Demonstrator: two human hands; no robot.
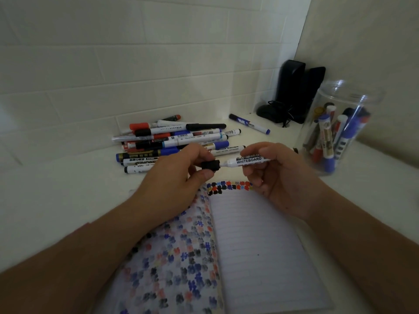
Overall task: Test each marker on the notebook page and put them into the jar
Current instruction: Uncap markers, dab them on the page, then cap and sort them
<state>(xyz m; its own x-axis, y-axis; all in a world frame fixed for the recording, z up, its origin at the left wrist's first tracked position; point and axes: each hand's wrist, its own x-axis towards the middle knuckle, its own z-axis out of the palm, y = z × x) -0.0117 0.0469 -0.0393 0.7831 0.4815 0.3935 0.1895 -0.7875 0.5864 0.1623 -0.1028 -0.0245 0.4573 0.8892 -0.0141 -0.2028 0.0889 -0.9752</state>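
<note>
My right hand [274, 173] grips a white whiteboard marker [247, 160] held level above the open notebook [256, 245]. My left hand [179, 175] pinches its black cap [210, 165] at the marker's tip end; whether the cap is on or just off is unclear. The notebook's right page is lined, with a row of coloured test marks [231, 186] along its top; the left page shows bled-through blots. A pile of markers [174, 143] lies behind my hands. The clear jar [340, 130] at right holds several markers.
One blue-capped marker [249, 124] lies alone toward the back. Two black speakers [297, 91] with a tangled cable stand in the corner by the tiled wall. The white tabletop [56, 196] extends to the left of the notebook.
</note>
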